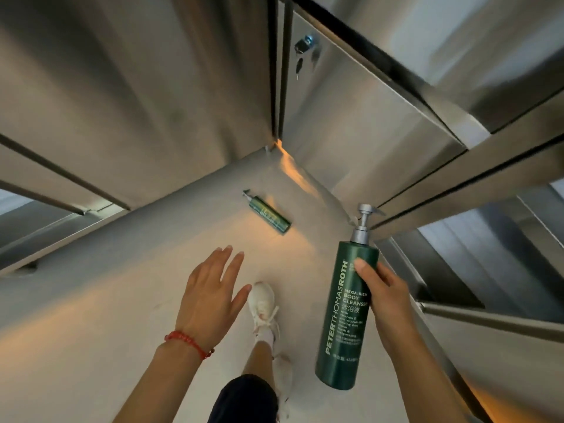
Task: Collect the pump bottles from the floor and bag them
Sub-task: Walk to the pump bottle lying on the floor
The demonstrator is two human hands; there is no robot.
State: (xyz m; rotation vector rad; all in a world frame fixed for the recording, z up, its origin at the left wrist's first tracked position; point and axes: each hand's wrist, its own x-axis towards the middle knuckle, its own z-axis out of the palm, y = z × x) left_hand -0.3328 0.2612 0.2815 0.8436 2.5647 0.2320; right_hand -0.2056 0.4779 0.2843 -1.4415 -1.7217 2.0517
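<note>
My right hand [386, 297] grips a tall dark green pump bottle [345, 315] with a silver pump, held upright above the floor at the right. A second green pump bottle [270, 215] lies on its side on the pale floor, near the corner of the steel cabinets, its pump pointing up-left. My left hand [210, 296] hovers above the floor with fingers spread and nothing in it, well short of the lying bottle. A red bead bracelet circles the left wrist. No bag is in view.
Stainless steel cabinets [137, 96] wall the floor on the left and back; a steel door with a lock and key [303, 47] and shelves [476, 184] stand to the right. My white shoe [264, 303] steps on the floor [106, 300] between my hands.
</note>
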